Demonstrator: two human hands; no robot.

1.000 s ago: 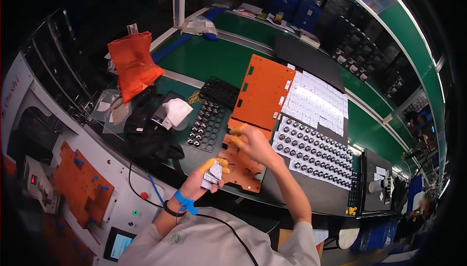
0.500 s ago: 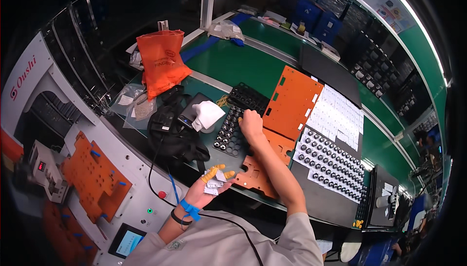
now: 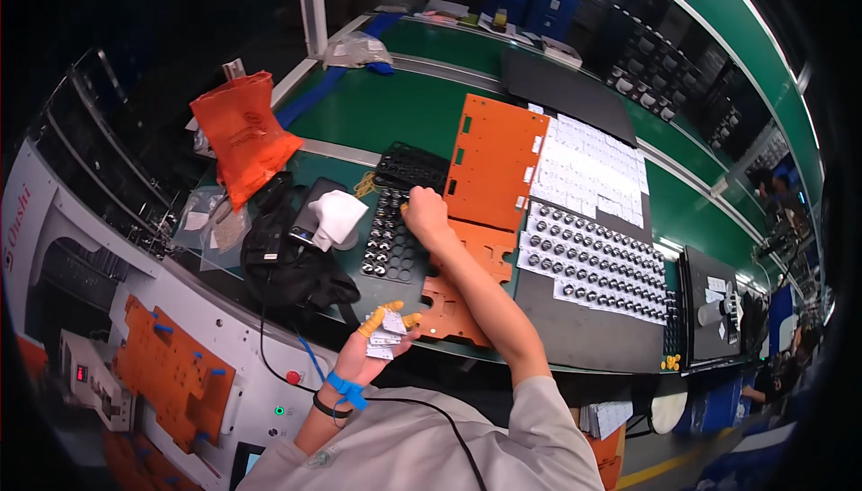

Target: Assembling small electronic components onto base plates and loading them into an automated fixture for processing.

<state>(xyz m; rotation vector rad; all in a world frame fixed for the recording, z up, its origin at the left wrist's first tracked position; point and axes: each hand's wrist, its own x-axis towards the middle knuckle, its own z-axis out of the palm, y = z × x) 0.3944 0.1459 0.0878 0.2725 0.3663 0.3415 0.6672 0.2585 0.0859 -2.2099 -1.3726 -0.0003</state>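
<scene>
My left hand [image 3: 361, 358], with yellow finger cots and a blue wrist strap, holds several small white printed slips [image 3: 386, 337] fanned between thumb and fingers. It is near the table's front edge. Farther in, my right hand [image 3: 426, 214] reaches over a black tray [image 3: 401, 268] with round pockets. Its fingers are closed at the tray's far part, and whatever is in them is hidden. Small round black-and-silver parts [image 3: 379, 247] fill the tray's left rows, while pockets near the front right show bare. Another black tray [image 3: 409, 166] lies just behind.
Orange fixture plates [image 3: 492, 168] lie to the right of the tray. Beyond them, rows of round parts [image 3: 588, 262] stand on white sheets over a black mat [image 3: 575, 329]. To the left are a black bag [image 3: 278, 258], a white cloth [image 3: 339, 214] and an orange plastic bag [image 3: 242, 136].
The whole view has shifted, so the table's things sit farther left in the picture. My right hand stays at the tray's far part, and my left still holds the slips.
</scene>
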